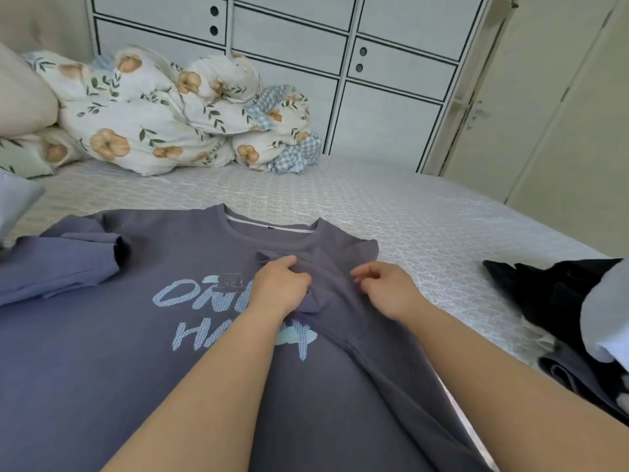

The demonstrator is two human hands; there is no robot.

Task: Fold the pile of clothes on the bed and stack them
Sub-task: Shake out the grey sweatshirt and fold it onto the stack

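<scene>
A grey-purple T-shirt (102,369) is lying front-up on the bed (425,212), collar toward the far side, printed lettering facing up. Its right side is lying folded inward over the chest, and the right sleeve (326,277) is resting on top of that fold.

The left hand (280,287) is gripping a bunched part of the folded-in sleeve, fingers curled around the fabric. The right hand (384,287) is resting just beside it on the fold; its fingers (362,272) are bent and appear to be pinching the cloth, though the contact is not fully clear.

Step in hand, as judged: squaring the first side fold. The next move is calling for flattening this sleeve, then folding the left sleeve (78,257) side inward to match.

A pile of dark clothes (551,294) is waiting at the right edge of the bed, well apart from the shirt.
</scene>
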